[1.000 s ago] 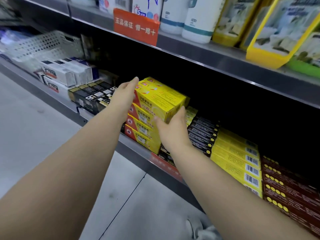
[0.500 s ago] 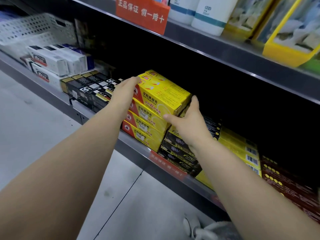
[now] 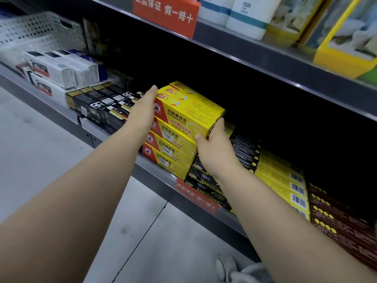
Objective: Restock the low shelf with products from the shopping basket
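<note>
While both bare arms reach toward the low grey metal shelf (image 3: pixel 157 174), I see the top yellow cardboard carton of shoe cream (image 3: pixel 189 107) lying on the stack of matching yellow cartons (image 3: pixel 171 152) at the shelf's front edge. The left hand (image 3: pixel 142 111) has its fingers straight and together, laid flat against the carton's left end and curled round nothing. The right hand (image 3: pixel 216 148) grips the carton's right end: the thumb (image 3: pixel 199 138) lies along the lower front edge and one finger runs up the end flap. Its other fingers are hidden behind the carton, so I only suppose they wrap the far side. This hand also covers part of the glossy black boxes (image 3: pixel 206 180) just right of the stack. Further right stand yellow barcoded boxes (image 3: pixel 285 180) and dark brown boxes with yellow dots (image 3: pixel 336 221), which are cut off by the frame. Left of the stack lie black-and-gold boxes (image 3: pixel 98 99) and white boxes (image 3: pixel 55 70), both blurred. The shelf's depth is black, and I cannot make out what lies behind the cartons.
</note>
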`<control>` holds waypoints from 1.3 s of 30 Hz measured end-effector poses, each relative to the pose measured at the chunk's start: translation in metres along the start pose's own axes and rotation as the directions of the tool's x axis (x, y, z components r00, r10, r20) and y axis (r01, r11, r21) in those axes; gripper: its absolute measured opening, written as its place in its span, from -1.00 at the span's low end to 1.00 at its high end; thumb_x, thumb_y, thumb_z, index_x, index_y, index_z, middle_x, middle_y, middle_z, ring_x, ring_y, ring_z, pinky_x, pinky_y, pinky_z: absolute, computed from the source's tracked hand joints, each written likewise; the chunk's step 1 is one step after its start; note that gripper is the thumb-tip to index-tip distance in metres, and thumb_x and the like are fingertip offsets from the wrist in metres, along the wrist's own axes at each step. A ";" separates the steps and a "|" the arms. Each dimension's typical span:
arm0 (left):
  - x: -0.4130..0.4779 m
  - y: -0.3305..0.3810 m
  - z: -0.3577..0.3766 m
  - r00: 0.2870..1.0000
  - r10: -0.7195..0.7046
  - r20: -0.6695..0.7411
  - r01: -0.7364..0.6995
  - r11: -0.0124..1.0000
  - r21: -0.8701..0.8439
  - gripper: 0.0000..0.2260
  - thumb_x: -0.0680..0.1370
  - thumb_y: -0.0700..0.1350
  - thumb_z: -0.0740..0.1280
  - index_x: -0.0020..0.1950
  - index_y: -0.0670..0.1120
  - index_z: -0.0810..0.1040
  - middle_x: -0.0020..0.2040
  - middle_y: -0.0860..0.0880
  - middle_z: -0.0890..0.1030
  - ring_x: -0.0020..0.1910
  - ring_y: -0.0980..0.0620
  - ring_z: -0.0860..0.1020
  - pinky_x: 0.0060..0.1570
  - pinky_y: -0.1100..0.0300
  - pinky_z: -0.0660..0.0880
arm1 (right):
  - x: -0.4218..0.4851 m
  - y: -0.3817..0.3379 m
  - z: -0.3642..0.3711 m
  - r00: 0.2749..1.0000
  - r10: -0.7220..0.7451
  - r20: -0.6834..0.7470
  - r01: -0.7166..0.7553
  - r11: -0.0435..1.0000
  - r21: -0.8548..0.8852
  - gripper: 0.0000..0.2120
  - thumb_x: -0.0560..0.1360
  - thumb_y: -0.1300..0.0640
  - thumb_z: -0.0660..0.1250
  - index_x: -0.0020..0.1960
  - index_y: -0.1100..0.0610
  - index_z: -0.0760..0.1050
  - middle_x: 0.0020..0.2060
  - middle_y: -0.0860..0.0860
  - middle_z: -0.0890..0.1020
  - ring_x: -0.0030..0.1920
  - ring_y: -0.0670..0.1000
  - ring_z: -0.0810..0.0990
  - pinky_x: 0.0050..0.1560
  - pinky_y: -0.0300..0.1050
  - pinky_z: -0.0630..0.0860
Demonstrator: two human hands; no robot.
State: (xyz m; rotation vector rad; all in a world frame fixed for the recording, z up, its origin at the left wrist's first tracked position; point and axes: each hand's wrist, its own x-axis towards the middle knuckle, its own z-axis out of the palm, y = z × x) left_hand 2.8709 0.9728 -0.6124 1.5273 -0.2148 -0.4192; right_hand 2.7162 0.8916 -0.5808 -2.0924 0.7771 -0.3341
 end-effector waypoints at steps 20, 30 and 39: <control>0.028 0.005 -0.009 0.968 0.141 0.209 -0.117 0.985 -0.125 -0.66 0.61 0.14 0.08 0.14 0.03 0.56 0.04 -0.16 0.65 -0.02 -0.12 0.63 0.04 0.03 0.51 | 0.005 0.002 -0.003 0.999 -0.025 0.041 0.024 0.999 0.033 -0.27 0.62 0.06 0.12 0.50 0.03 -0.39 0.54 -0.04 -0.16 0.52 -0.01 -0.10 0.45 -0.07 -0.04; 0.017 0.004 -0.002 0.962 0.235 0.136 -0.245 0.967 0.063 -0.51 0.46 0.24 0.14 0.21 -0.04 0.52 0.18 -0.14 0.58 0.20 -0.16 0.51 0.26 -0.11 0.38 | 0.005 -0.001 0.012 1.000 -0.007 -0.017 0.007 1.000 0.020 -0.33 0.64 0.10 0.05 0.50 0.12 -0.38 0.54 0.04 -0.14 0.53 0.04 -0.11 0.50 0.01 -0.12; 0.005 0.002 -0.005 0.908 0.408 -0.098 -0.412 0.911 -0.021 -0.76 0.56 0.14 0.13 -0.05 0.10 0.55 -0.17 0.11 0.61 -0.22 0.24 0.59 -0.24 0.40 0.46 | -0.017 0.014 -0.017 0.998 -0.049 0.030 0.049 0.999 -0.005 -0.27 0.58 -0.05 0.17 0.52 -0.04 -0.27 0.53 -0.10 -0.06 0.52 -0.07 -0.03 0.49 -0.03 0.01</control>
